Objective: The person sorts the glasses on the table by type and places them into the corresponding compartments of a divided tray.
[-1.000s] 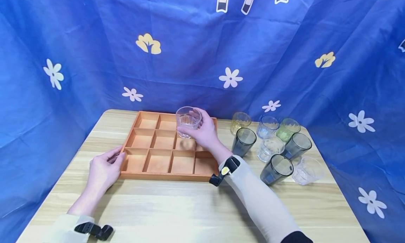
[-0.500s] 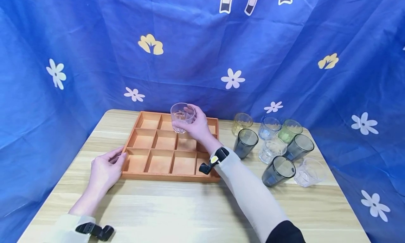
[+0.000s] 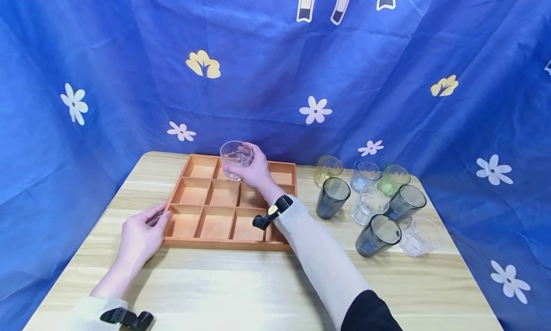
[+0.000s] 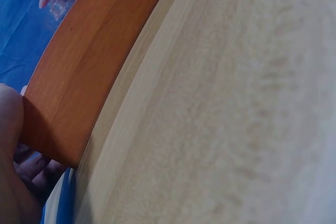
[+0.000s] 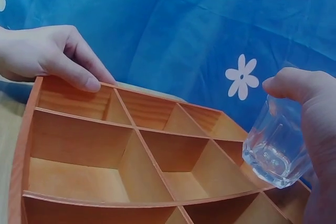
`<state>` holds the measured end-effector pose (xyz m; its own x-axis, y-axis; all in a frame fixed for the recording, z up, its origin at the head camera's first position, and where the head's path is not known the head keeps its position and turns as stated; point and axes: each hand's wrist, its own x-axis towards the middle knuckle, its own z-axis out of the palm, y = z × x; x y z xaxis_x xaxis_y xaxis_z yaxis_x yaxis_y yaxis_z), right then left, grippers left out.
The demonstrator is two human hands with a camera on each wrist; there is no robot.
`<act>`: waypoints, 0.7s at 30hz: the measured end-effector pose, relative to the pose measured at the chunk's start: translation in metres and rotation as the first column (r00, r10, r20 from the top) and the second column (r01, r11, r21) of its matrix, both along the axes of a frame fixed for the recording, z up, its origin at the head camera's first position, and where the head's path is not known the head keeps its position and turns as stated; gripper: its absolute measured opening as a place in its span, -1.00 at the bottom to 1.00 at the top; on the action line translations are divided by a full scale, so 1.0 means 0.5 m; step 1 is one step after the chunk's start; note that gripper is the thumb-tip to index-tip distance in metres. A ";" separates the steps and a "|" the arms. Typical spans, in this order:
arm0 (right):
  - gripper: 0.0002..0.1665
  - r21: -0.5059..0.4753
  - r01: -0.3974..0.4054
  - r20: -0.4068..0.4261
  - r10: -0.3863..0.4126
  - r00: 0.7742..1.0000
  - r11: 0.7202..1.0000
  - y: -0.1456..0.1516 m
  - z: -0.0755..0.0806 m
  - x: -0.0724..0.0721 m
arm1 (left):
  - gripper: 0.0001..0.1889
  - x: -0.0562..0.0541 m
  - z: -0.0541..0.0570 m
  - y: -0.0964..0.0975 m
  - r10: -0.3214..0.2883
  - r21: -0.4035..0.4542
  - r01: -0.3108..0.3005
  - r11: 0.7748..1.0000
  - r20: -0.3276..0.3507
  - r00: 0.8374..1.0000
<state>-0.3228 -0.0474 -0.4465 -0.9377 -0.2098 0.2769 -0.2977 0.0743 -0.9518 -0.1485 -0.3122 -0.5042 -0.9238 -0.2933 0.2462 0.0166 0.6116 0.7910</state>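
A clear, faceted drinking glass is held upright in my right hand, thumb on one side and fingers on the other. The glass hangs over the back row of a wooden compartment tray, second cell from the left; in the right wrist view the glass appears above the dividers. My left hand grips the tray's left side near the front corner. From the right wrist view, the left thumb lies on the rim; in the left wrist view, other fingers curl beneath the tray's wooden edge.
Right of the tray stand several glasses: a yellow one, a blue one, a green one, a clear one and smoky-grey tumblers. Another clear glass sits near the table's right edge. A blue curtain hangs behind.
My right hand has moved left and slightly back with the clear glass, from the third column to the second of the tray. My left hand keeps its grip in place.
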 end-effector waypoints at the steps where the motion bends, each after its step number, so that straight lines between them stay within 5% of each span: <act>1: 0.04 0.007 0.004 -0.002 -0.004 1.000 1.000 -0.002 -0.001 -0.003 | -0.59 0.000 -0.001 0.000 0.000 0.000 0.000 1.000 0.000 1.000; 21: 0.04 0.057 0.005 0.026 -0.007 1.000 0.998 -0.043 -0.039 -0.040 | -0.61 -0.001 -0.006 0.002 0.001 0.014 -0.001 1.000 -0.020 1.000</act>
<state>-0.3428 -0.0689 -0.4660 -0.9458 -0.2188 0.2402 -0.2722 0.1298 -0.9534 -0.1490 -0.3111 -0.5072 -0.9183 -0.2979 0.2608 0.0323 0.6001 0.7993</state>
